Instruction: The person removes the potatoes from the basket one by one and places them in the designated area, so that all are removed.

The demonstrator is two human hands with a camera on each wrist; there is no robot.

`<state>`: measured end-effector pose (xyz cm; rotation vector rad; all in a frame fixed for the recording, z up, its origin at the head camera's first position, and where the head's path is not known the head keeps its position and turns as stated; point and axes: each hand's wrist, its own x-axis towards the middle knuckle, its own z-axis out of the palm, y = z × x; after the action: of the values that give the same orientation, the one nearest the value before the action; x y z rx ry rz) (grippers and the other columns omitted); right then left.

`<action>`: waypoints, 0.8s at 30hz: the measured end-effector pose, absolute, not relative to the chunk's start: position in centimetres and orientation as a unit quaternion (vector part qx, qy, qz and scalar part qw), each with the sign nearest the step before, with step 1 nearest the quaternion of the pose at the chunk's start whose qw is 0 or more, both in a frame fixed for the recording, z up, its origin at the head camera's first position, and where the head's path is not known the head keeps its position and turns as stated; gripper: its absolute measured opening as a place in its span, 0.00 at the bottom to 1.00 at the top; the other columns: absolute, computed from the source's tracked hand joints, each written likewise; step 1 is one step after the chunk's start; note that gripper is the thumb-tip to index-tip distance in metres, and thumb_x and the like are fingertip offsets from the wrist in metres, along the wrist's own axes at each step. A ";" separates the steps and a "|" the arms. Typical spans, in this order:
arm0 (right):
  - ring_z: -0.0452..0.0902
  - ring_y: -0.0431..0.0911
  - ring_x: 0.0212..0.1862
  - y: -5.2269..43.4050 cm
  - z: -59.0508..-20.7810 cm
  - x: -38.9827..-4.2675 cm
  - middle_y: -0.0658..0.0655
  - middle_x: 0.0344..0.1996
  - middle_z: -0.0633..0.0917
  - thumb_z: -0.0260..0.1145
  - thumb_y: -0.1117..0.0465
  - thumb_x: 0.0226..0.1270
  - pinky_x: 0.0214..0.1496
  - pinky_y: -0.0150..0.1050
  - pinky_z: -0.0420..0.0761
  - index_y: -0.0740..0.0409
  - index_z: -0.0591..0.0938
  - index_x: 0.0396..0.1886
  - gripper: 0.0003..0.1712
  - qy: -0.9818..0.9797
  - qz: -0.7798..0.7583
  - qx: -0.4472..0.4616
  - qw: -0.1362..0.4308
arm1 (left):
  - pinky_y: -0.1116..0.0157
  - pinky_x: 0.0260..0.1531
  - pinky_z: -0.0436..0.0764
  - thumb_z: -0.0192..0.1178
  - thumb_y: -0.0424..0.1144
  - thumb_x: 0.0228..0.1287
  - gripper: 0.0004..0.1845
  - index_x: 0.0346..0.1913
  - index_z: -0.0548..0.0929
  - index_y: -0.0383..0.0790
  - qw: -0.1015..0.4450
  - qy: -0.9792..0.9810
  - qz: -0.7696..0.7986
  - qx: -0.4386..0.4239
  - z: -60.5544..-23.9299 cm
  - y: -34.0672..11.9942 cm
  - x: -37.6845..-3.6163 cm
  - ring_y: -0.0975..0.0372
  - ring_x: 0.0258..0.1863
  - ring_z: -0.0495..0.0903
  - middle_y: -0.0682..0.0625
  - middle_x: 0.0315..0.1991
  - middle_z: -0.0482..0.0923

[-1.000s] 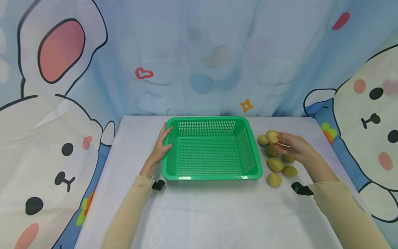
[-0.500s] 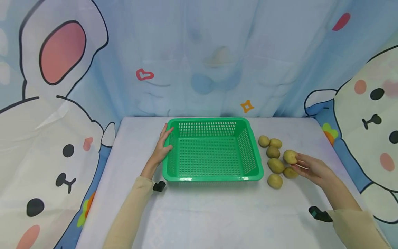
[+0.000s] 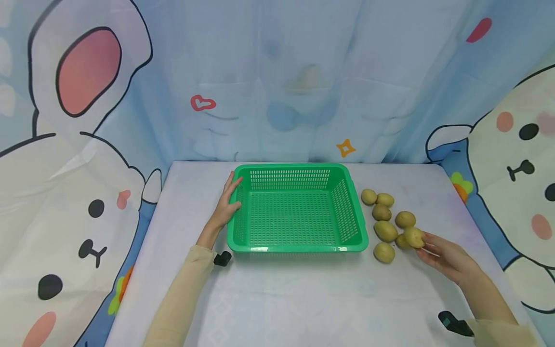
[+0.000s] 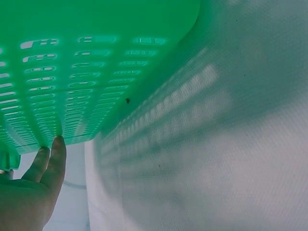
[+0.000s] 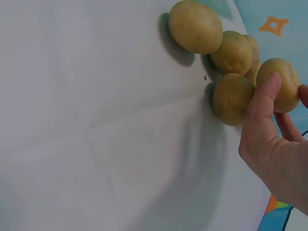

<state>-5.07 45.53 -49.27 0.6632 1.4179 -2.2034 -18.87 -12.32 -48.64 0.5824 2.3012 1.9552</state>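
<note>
R hand: right hand (image 3: 444, 254) is seen at the near-right end of the potato group; thumb and fingertips are curled around one potato (image 3: 414, 236), pinched lightly, palm not closed on it.
Held potato: small, roundish-oval, yellow-tan skin, smooth and matt. It is kept at the near-right edge of the cluster, touching or just beside a neighbour; whether it is lifted off the cloth cannot be told. Long axis approx. across the table in head view.
L hand: left hand (image 3: 225, 204) is laid flat on the left wall of the basket (image 3: 349, 212), fingers straight, nothing gripped.
Basket: green plastic, rectangular, rounded corners, walls and floor pierced by rows of slots. Long axis left-right, opening up. Nothing is seen inside.
Loose potatoes: six other potatoes (image 3: 385, 230) are lying on the cloth just right of the basket, close together, some touching. Sizes differ; the one nearest to the basket wall is the longest.
Table: tablecloth (image 3: 303, 299) is white fabric w. faint creases.
L wrist view only: basket wall (image 4: 72, 72) seen from low outside, fingertips (image 4: 58, 144) touching it; slot pattern is thrown as light patches on the cloth.
R wrist view only: thumb (image 5: 262, 103) lies across the front of the held potato (image 5: 281, 84); three more potatoes are pressed together beside it.
Backdrop: blue curtain w. cartoon rabbits.
</note>
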 end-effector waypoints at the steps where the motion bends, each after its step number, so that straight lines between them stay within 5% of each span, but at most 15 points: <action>1: 0.82 0.44 0.44 45.6 -49.4 -4.8 0.50 0.41 0.81 0.53 0.58 0.77 0.53 0.38 0.80 0.43 0.87 0.37 0.15 0.512 -0.796 0.237 0.217 | 0.39 0.68 0.46 0.45 0.18 0.49 0.41 0.74 0.56 0.23 0.031 0.747 0.636 0.188 -48.6 -12.3 -18.9 0.45 0.77 0.30 0.35 0.78 0.31; 24: 0.82 0.42 0.43 44.1 -52.4 -0.7 0.53 0.42 0.82 0.47 0.64 0.79 0.50 0.36 0.81 0.43 0.87 0.39 0.22 0.526 -0.794 0.185 0.242 | 0.40 0.69 0.47 0.46 0.18 0.50 0.41 0.74 0.56 0.24 0.039 0.749 0.636 0.184 -48.4 -12.4 -18.8 0.46 0.77 0.30 0.37 0.79 0.31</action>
<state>-0.69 44.07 -52.41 0.5054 1.4366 -2.1711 -18.84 -12.39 -48.36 0.5650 2.2956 1.9485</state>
